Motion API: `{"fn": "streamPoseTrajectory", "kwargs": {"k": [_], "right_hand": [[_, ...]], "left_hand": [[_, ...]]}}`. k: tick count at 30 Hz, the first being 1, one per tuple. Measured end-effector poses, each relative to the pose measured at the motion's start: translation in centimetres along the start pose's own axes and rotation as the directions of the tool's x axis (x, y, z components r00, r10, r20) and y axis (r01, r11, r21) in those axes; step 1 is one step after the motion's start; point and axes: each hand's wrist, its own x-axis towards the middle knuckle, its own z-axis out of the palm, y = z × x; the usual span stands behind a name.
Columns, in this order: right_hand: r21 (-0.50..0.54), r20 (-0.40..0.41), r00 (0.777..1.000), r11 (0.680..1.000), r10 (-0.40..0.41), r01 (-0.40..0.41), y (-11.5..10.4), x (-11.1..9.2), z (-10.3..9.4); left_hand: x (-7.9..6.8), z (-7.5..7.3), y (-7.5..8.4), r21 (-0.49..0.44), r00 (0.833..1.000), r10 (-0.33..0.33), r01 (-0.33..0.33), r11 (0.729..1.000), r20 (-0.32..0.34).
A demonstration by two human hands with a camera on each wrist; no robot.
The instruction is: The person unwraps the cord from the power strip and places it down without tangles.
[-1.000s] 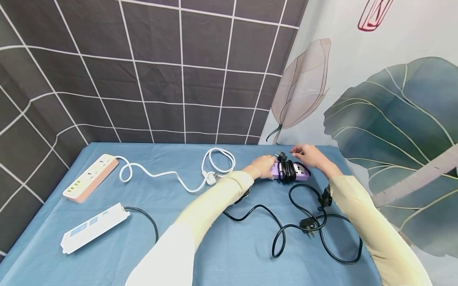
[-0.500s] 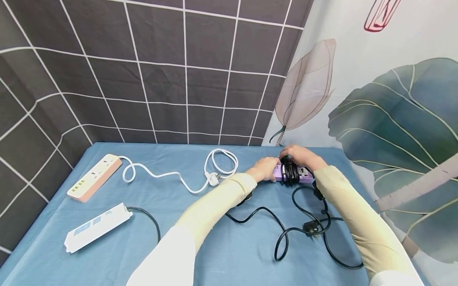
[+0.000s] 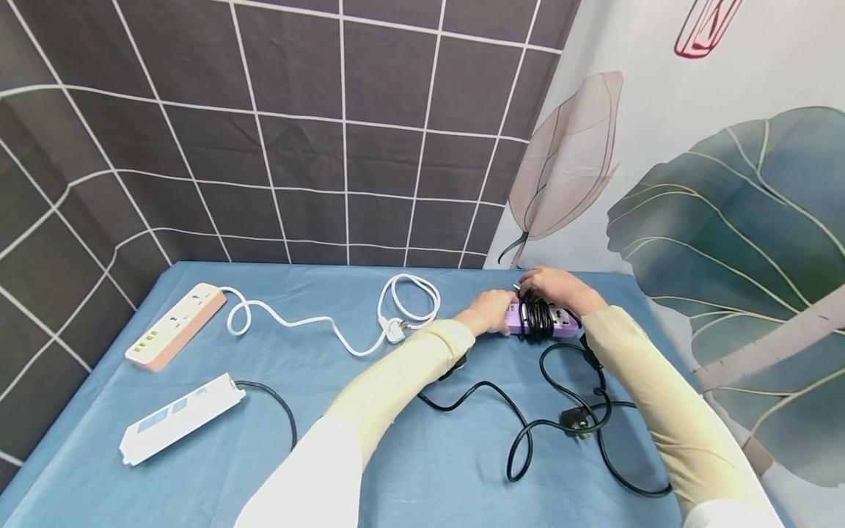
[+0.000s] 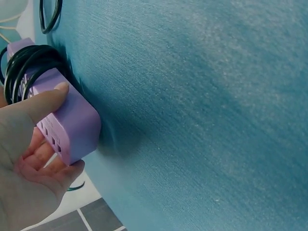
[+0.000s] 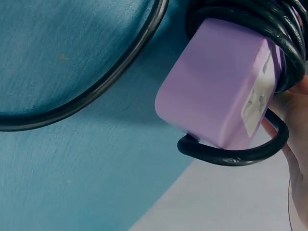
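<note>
With the fingers [image 4: 42, 156] and thumb [image 4: 48, 102] of the left hand [image 3: 490, 311], holding the nine-o'clock end of the purple power strip [image 4: 79, 113], at two o'clock from the middle of the desk [image 3: 455, 477]. Bending the right hand [image 3: 557, 286] over the twelve-o'clock side of the black cord bundle [image 3: 538, 323] wound around that strip; cannot tell whether gripping anything, being partly hidden.

Nearer the body, can see a loose black cord [image 5: 48, 118] looping between three and five o'clock, with a black plug [image 3: 573, 419] at three. At nine, find a white power strip [image 3: 198, 414] lying aslant. Farther off, nearly at ten, see a white-and-orange power strip [image 3: 178, 326], and at twelve a white plug [image 3: 394, 331]. Beyond the desk, see dark grid-patterned cloth [image 3: 297, 161] from ten to one o'clock.
</note>
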Motion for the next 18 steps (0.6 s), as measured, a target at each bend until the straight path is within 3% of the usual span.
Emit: {"fn": "streamPoseTrajectory", "kwargs": {"k": [10, 18], "right_hand": [[-0.096, -0.091, 0.991, 0.991, -0.1, 0.091, 0.0, 0.0, -1.1], [-0.121, -0.113, 0.98, 0.981, -0.166, 0.152, 0.5, -0.4, -1.3]], "left_hand": [[0.1, 0.1, -0.2, -0.016, 1.0, 0.005, -0.005, 1.0, -0.007], [-0.3, 0.0, -0.5, -0.067, 1.0, 0.01, -0.01, 0.998, 0.002]]}}
